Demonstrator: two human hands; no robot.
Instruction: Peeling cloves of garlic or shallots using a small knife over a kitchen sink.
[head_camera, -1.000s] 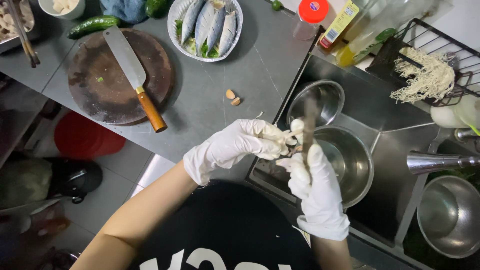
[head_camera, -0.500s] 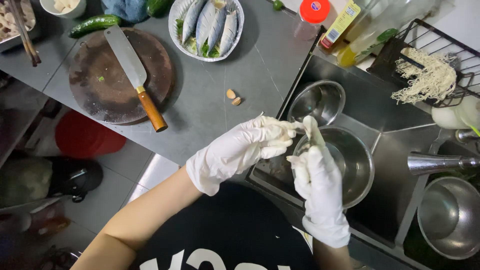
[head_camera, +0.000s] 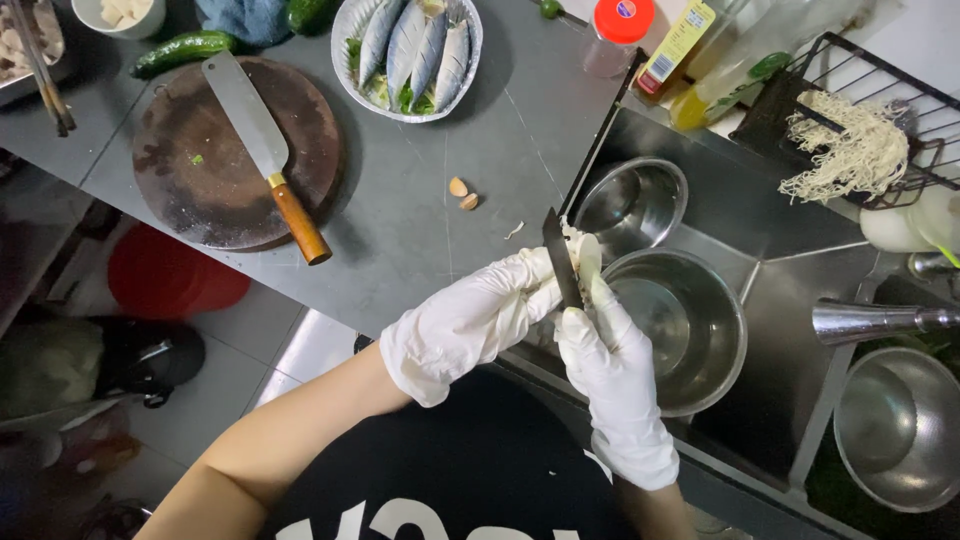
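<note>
While lying at the left of the grey metal counter (head_camera: 420, 215), round dark wooden board (head_camera: 235, 150) bearing a broad steel cleaver (head_camera: 262, 150) with a smooth brown handle, the handle end poking over the board's rim toward the counter's near edge. Sitting above that, slim green cucumber (head_camera: 185, 50). Further right, scalloped foil dish (head_camera: 405, 55) holding silvery fish. Leaving bare counter around two small peeled garlic cloves (head_camera: 463, 193). Hovering over the sink's left edge, gloved left hand (head_camera: 470, 320) clenching around a pale garlic piece (head_camera: 585, 255); touching it, gloved right hand (head_camera: 610, 385) gripping a small dark knife (head_camera: 562, 260), blade pointing up. Standing just beside them, two shiny steel bowls (head_camera: 680, 320) in the sink (head_camera: 780, 260).
</note>
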